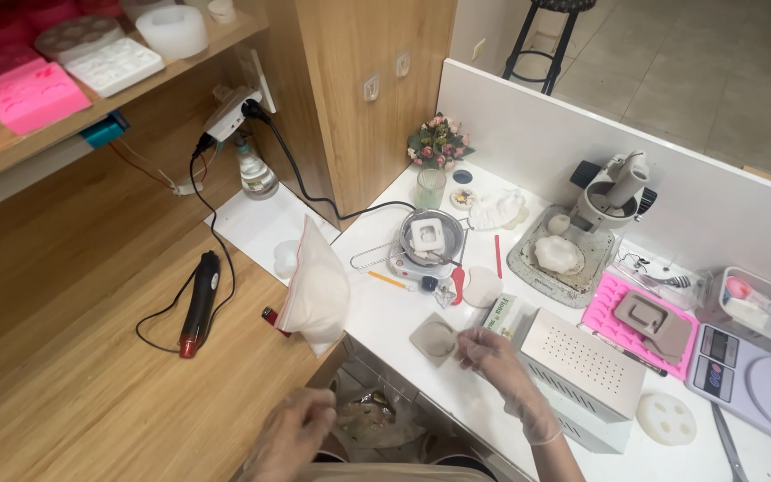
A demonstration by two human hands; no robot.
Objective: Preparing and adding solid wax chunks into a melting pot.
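My right hand (491, 355), in a thin clear glove, rests on the white counter with fingers loosely curled, just right of a flat grey square mould (435, 339) with a round hollow. It holds nothing that I can see. My left hand (289, 437) hangs low over the wooden table's front edge, blurred, fingers bent and nothing in it. A clear plastic bag of white powder (316, 293) stands between the two hands at the table's corner. Behind it a small metal pot (431, 236) holds a white square block.
A white perforated box (580, 366) sits right of my right hand. Pink mat (607, 312), digital scale (760, 379), round white mould (667, 419) and grey tray (537, 263) fill the counter's right side. A black and red heat tool (199, 303) lies on the wooden table.
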